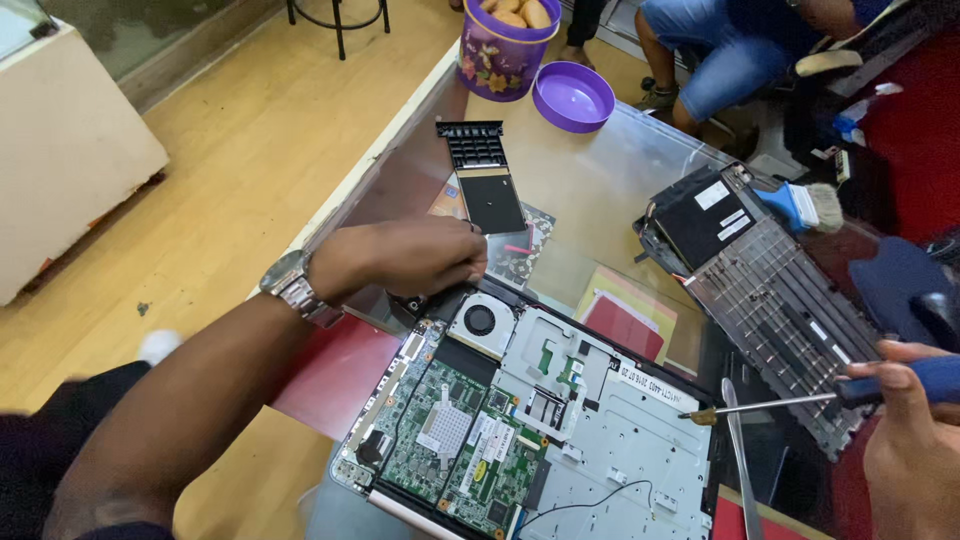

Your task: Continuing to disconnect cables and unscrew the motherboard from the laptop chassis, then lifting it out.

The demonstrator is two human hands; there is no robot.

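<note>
Reaching in from lower left, the left hand (410,258) sits at the top-left corner of the opened laptop (560,420), forearm stretched diagonally across the frame, wrist bent slightly, a metal wristwatch (290,285) on it. Fingers curled inward and pressed down at the laptop's rim just beside the cooling fan (481,321); fingertips hidden under the knuckles, so cannot tell if they pinch anything.

Right hand (915,430) enters from the right edge, fist closed around the blue handle of a screwdriver (800,400). Shaft runs nearly level, pointing left, tip just at the right edge of the laptop's silver inner frame, near a white label strip. Hand itself hovers off the laptop, over a detached keyboard panel (780,310) lying back-up.

Laptop lies bottom-open on the glass table (590,190), green circuit board (460,440) exposed at lower left, fan at upper left.

Around: a black slotted cover piece (485,175) above the left hand, a blue-handled brush (805,205) on the keyboard panel's far end, purple tin (500,50) with its lid (572,95) beside it at the table's far edge. Another person's legs in blue shorts (725,60) at top right.
</note>
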